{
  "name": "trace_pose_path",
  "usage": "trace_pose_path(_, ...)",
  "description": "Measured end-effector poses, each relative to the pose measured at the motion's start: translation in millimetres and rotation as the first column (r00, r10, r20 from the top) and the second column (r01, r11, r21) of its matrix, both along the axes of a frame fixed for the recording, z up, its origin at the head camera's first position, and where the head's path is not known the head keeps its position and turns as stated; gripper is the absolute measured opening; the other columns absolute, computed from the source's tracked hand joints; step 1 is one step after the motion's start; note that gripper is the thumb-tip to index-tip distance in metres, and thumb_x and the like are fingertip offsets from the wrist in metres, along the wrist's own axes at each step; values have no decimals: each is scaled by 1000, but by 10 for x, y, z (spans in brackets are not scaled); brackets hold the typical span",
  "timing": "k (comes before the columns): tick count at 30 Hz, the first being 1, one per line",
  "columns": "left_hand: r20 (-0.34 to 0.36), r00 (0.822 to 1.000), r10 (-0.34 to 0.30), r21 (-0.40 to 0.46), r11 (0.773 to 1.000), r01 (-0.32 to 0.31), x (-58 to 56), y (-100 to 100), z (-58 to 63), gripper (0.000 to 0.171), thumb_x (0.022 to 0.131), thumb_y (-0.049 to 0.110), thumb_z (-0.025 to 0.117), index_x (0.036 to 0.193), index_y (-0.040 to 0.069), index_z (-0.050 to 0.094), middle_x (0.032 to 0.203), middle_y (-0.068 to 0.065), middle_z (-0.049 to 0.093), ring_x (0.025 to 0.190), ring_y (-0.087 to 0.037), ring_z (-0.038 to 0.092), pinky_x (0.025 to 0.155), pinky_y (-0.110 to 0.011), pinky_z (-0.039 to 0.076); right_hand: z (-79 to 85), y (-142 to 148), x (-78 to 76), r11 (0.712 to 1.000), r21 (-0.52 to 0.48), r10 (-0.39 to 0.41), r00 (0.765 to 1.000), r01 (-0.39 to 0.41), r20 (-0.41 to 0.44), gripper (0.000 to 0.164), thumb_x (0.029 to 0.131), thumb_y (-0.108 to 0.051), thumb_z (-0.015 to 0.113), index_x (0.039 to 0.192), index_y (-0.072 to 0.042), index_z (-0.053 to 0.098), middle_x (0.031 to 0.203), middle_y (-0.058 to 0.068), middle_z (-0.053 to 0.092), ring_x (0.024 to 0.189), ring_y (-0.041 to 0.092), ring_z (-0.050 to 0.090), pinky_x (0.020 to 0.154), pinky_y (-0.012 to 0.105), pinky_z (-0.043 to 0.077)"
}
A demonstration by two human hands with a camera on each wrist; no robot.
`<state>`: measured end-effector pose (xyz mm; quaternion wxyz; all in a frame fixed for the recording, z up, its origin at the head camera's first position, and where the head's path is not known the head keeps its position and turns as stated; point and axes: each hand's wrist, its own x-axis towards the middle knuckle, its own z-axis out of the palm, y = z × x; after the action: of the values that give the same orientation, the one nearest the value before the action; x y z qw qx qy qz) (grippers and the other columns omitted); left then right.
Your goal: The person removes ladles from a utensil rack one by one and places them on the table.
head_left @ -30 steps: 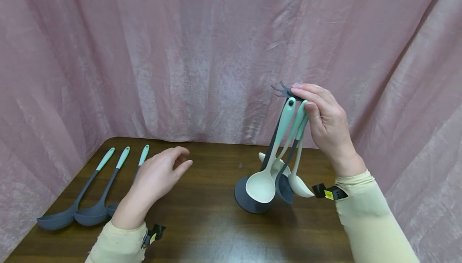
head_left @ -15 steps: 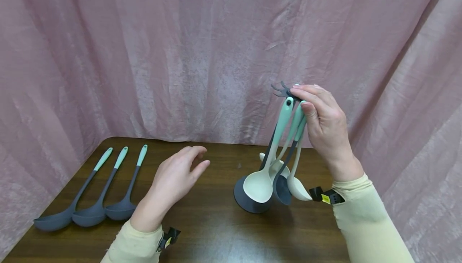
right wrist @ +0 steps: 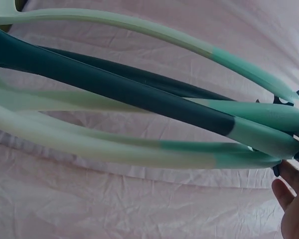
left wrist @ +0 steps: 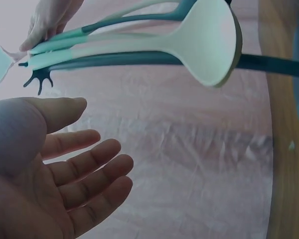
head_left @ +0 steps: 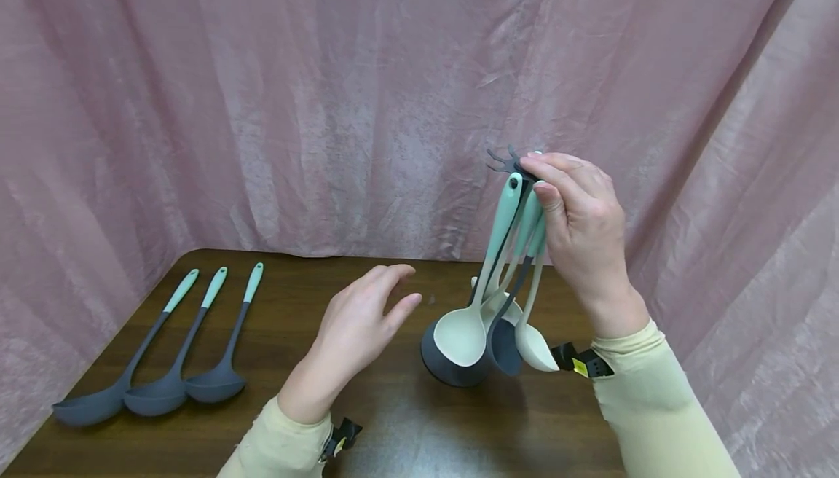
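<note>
Left hand [head_left: 362, 319] (empty, spread wide) has been shifted right, away from grey ladles [head_left: 215, 385]; work appears redirected to the utensil stand [head_left: 451, 376], held atop by right hand [head_left: 585, 224].

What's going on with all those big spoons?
A person is busy with a utensil stand. Their right grip holds it at the top, where a white ladle and other utensils hang. Their left grip hovers nearby, holding nothing. Three gray ladles lie side by side on the wooden table, over to the person's left.
</note>
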<state>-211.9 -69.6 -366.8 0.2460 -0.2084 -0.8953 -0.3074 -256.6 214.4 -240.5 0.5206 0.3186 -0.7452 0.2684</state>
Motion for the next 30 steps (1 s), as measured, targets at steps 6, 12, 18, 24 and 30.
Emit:
trace_pose_path(6,1,999,-43,38,998,43,-3,131,2,40,104,29,82,139,14,72,120,2,75,99,-19,72,79,-43,59,-17,-67,53,997,-11,-74,997,74,-4,56,114,-53,50,130,-10,82,127,7,79,127,30,70,110,47,43)
trace_pose_path(12,-9,997,-72,59,996,73,-12,229,-11,39,103,28,82,139,14,72,120,1,75,102,-18,72,82,-44,59,-20,-126,102,991,-13,-134,991,134,-9,55,114,-54,50,130,-12,82,127,5,79,126,29,70,106,50,43)
trace_pose_path(18,-20,994,-104,83,991,105,-27,309,-28,40,102,27,83,139,15,72,118,2,74,102,-20,73,81,-44,59,-20,-174,144,985,-13,-170,985,170,-5,52,114,-52,51,131,-13,82,128,4,79,125,30,70,106,52,42)
trace_pose_path(24,-17,993,-117,94,989,118,-52,392,-45,39,103,27,83,138,15,72,117,1,75,100,-19,72,80,-43,59,-31,-209,162,979,-13,-203,979,203,-6,52,114,-52,51,131,-13,82,128,4,79,125,30,70,105,54,42)
trace_pose_path(30,-15,992,-128,101,987,129,-84,491,-67,39,101,27,84,137,15,73,116,1,76,103,-19,73,82,-43,60,-38,-233,174,972,-5,-233,972,233,-12,51,113,-51,53,131,-14,82,128,4,79,125,31,70,104,55,41)
